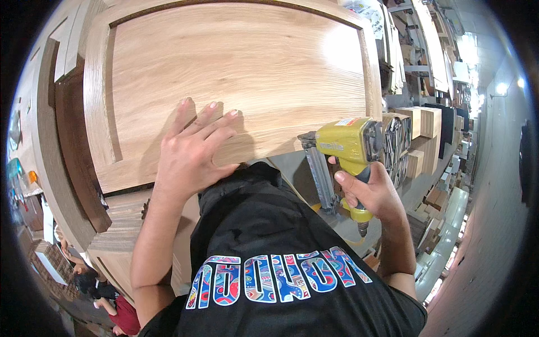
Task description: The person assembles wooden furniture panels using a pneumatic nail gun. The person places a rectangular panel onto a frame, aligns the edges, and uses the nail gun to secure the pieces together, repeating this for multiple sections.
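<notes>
A pale wooden panel (241, 62) with a raised frame around it lies in front of me. My left hand (193, 147) rests on its near part, fingers spread and palm down. In my right hand (371, 191) is a yellow-green nail gun (343, 143) with a black grip and a grey magazine slanting down. The fingers wrap its handle, though some are hidden behind it. The gun's nose points left, close to the panel's near edge at the right; whether it touches cannot be told.
A brown wooden frame piece (73, 129) stands left of the panel. Stacked boards (400, 143) and wooden blocks (431, 132) are at the right. Two people (106, 297) are at the lower left. A thin hose (289, 182) runs beneath the panel's near edge.
</notes>
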Tool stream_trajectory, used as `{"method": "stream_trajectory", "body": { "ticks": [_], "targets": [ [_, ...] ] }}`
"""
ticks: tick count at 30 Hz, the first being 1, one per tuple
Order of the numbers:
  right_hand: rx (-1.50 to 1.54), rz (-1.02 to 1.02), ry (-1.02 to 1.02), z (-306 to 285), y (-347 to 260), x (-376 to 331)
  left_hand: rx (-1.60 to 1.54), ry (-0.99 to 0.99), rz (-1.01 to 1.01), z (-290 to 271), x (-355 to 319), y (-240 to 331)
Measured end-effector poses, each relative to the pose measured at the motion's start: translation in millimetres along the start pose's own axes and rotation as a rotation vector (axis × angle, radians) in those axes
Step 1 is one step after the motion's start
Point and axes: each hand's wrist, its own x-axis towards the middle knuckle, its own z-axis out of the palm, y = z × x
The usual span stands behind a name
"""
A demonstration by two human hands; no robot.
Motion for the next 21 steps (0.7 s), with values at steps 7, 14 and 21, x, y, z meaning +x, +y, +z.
{"method": "stream_trajectory", "body": {
  "ticks": [7, 14, 21],
  "targets": [
    [-0.047, -0.02, -0.023, 16, -11, 5, 0.011, 0.01, 0.023, 1, 0, -2],
    [-0.033, -0.012, -0.02, 18, -13, 2, 0.009, -0.003, 0.026, -1, 1, -2],
    [-0.03, -0.028, -0.019, 20, -11, 0, -0.012, 0.013, 0.039, 1, -3, -4]
  ]
}}
